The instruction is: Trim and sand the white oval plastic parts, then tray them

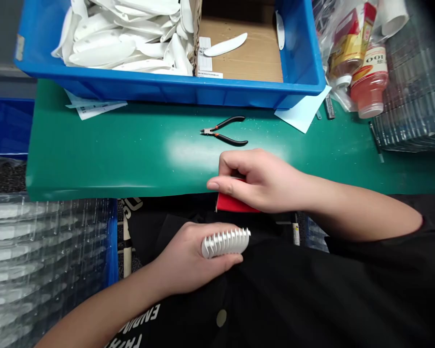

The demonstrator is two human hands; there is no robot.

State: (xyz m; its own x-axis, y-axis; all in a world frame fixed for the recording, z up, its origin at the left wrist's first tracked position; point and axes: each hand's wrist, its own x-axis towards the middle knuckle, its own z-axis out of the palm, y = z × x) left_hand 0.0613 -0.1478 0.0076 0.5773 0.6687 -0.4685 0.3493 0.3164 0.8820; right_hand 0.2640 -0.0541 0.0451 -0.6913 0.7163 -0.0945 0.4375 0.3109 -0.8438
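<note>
My left hand (pixel 195 256) is wrapped round a stack of white plastic pieces (pixel 226 242), their edges fanned upward, over my lap. Above and to the right, my right hand (pixel 261 181) is closed round a red object (pixel 234 204) just past the table's front edge; most of that object is hidden by the fingers and palm. Black-handled pliers (pixel 224 131) lie opened on the green table (pixel 112 150), beyond my right hand. Many white curved pieces (pixel 130 36) fill the left side of a blue bin (pixel 166 87).
A single white piece (pixel 226 45) rests on cardboard (pixel 253 63) in the bin's right side. Bottles (pixel 371 82) and stacked clear trays (pixel 416 92) stand at the right. More clear trays (pixel 39 261) are at lower left. Papers (pixel 304 111) stick out under the bin.
</note>
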